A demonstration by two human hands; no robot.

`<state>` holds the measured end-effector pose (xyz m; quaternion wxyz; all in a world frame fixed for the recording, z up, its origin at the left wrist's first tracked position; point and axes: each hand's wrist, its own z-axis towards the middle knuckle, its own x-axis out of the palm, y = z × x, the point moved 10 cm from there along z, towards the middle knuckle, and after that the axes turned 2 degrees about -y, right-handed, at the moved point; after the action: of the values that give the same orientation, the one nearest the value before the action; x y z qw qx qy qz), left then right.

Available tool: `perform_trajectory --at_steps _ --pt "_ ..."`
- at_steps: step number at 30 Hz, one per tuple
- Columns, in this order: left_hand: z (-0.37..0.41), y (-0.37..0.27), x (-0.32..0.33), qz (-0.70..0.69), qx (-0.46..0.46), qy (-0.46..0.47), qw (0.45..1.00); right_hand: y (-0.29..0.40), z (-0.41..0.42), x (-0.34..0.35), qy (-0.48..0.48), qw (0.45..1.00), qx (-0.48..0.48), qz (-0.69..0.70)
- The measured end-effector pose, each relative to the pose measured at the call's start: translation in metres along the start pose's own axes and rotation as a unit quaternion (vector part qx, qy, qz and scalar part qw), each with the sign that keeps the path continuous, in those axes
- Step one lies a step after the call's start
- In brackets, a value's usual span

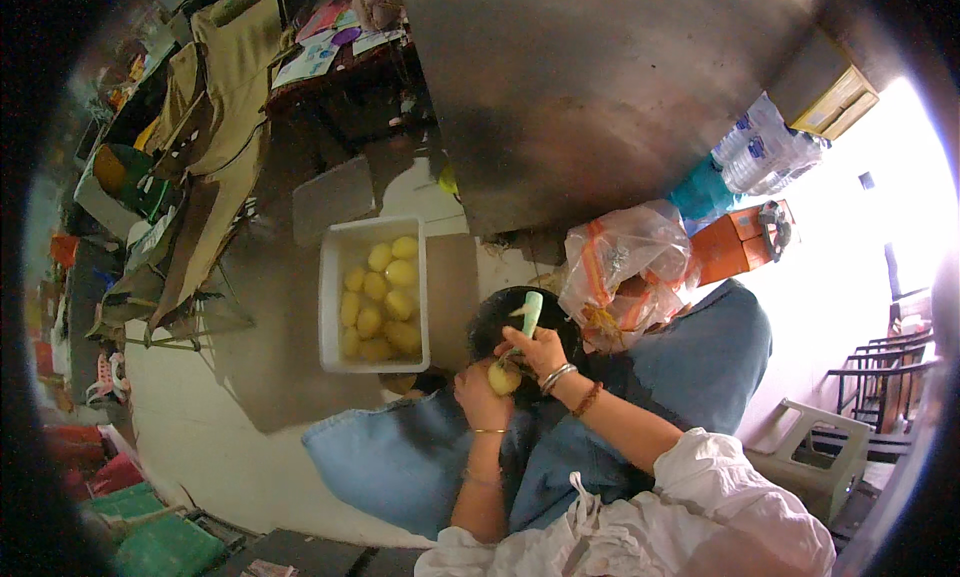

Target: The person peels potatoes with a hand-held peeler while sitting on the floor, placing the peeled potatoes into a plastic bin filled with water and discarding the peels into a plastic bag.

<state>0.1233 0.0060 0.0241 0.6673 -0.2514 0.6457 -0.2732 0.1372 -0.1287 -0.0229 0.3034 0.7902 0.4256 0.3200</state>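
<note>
My left hand (481, 398) grips a partly peeled potato (504, 378) from its left side. In my right hand (541, 349) is a peeler with a pale green handle (532, 312); its working end lies against the top of the potato, partly hidden by my fingers. Both hands are over a black bucket (499, 310) standing between my knees. Left of the bucket, a white plastic tub (327, 299) contains several peeled yellow potatoes (397, 304), apparently in water. A strip of peel seems to hang beside the handle.
Clear plastic bags (622, 254) with orange stripes lie right of the bucket, close to my knee. Behind them are an orange box (731, 243) and wrapped water bottles (757, 145). A folding lounge chair (232, 89) stands at left, a plastic stool (817, 442) at right.
</note>
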Motion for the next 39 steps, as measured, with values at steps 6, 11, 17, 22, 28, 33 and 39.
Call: perform_trajectory --at_steps 6,11,17,22,28,33,39 --pt "0.000 -0.011 -0.002 0.091 0.049 -0.007 0.995 -0.013 0.008 -0.008 -0.033 0.996 -0.019 0.075" --pt "0.000 -0.008 -0.005 0.068 0.065 -0.004 0.996 -0.013 0.006 -0.001 -0.005 0.996 0.043 0.084" --pt "0.000 -0.031 -0.020 0.048 0.133 -0.052 0.989 -0.010 0.008 0.000 -0.023 0.994 0.022 0.108" --pt "-0.002 -0.029 -0.025 -0.112 0.119 -0.085 0.983 -0.020 0.010 -0.004 -0.020 0.983 0.112 0.141" --pt "-0.001 -0.025 -0.018 -0.085 0.115 -0.076 0.987 -0.015 0.004 -0.001 -0.021 0.988 0.083 0.125" --pt "-0.001 0.009 -0.005 -0.407 -0.052 -0.056 0.910 -0.021 0.020 -0.021 -0.090 0.981 0.107 0.132" --pt "-0.003 0.011 0.010 -0.584 -0.131 -0.007 0.801 -0.057 0.023 -0.029 -0.081 0.945 0.167 0.269"
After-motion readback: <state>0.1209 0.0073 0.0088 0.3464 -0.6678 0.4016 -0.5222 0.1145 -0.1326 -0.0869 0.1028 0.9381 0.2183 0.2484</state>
